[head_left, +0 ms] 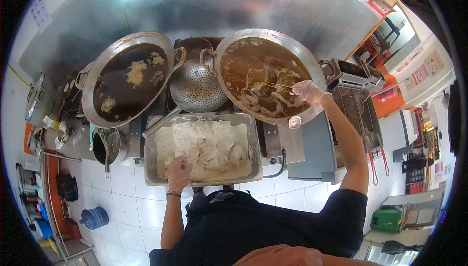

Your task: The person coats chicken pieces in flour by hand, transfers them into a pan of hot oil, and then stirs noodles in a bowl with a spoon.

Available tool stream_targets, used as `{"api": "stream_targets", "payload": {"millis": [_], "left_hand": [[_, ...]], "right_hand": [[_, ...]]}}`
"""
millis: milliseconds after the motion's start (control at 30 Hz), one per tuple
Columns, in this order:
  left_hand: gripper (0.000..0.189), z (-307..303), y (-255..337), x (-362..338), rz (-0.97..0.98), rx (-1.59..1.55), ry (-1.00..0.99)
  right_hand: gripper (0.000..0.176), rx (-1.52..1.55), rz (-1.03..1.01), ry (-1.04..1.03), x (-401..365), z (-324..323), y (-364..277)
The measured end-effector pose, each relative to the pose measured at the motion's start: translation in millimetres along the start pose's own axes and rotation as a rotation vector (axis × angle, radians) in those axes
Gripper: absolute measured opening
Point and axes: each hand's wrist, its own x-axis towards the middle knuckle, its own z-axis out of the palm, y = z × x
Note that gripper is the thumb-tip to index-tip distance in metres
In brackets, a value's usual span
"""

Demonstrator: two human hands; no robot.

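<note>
My left hand (179,171), in a clear plastic glove, is at the left front of a metal tray (150,161) of white flour (195,134). Floured pieces (214,155) lie beside its fingertips; its fingers are bent together, and what they hold, if anything, is hidden. Over the right side of the right wok (273,34), my gloved right hand (308,93) is closed on thin metal tongs (279,86). The tips of the tongs reach battered pieces (262,89) in the brown oil.
A left wok (87,101) holds dark oil with floating crumbs. Between the woks rests a perforated skimmer (199,88), its handle crossing the tray's corner. A pot (117,142) stands at the left. Fryer baskets (358,110) are at the right; a ladle bowl (294,122) is at the right wok's front rim.
</note>
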Motion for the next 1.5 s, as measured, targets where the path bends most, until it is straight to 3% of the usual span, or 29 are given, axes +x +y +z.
{"api": "stream_targets", "payload": {"millis": [33,133,233,433,567,700,800,900,1000,1133,1200,1267,1500], "left_hand": [[0.039,0.0,0.0,-0.1,-0.014,0.005,-0.012],[0.039,0.6,0.2,-2.6,-0.005,-0.012,0.001],[0.039,0.1,0.0,-4.7,0.043,-0.012,0.023],[0.039,-4.9,-7.2,-5.9,0.030,0.025,-0.036],[0.038,-3.8,-21.8,-4.6,0.098,0.011,-0.020],[0.036,-12.7,-16.7,-3.9,0.100,-0.067,-0.034],[0.036,-10.0,-29.2,-1.7,0.157,-0.121,-0.017],[0.036,-14.3,-31.5,2.6,0.187,-0.112,-0.031],[0.035,-16.8,-35.4,8.5,0.261,-0.091,-0.016],[0.034,-22.9,-38.0,16.0,0.348,-0.109,-0.008],[0.033,-29.3,-34.0,20.0,0.281,-0.097,-0.087],[0.032,-32.1,-32.7,23.7,0.246,-0.081,-0.131],[0.033,-26.0,-46.2,30.2,0.216,-0.102,-0.150]], "right_hand": [[0.032,0.167,0.126,0.049,-6.9,6.6,-18.5],[0.033,0.335,0.089,0.094,0.0,15.8,-15.6],[0.027,0.312,0.003,0.187,5.7,28.2,-15.1],[0.024,0.329,0.078,0.250,-2.1,43.1,-46.8],[0.020,0.354,-0.043,0.272,9.7,44.2,-25.7],[0.026,0.618,0.003,0.286,6.2,43.9,-30.4],[0.032,0.443,-0.064,0.400,-9.0,42.1,-46.4],[0.033,0.549,-0.165,0.462,-4.0,41.3,-37.7],[0.033,0.506,-0.071,0.491,-31.7,41.0,-61.8],[0.028,0.488,-0.103,0.559,-36.7,36.9,-53.0],[0.026,0.463,-0.130,0.624,-38.5,38.5,-54.2],[0.024,0.259,-0.288,0.671,-26.5,30.4,-29.1],[0.024,0.513,-0.198,0.714,-39.6,34.5,-43.5]]}}
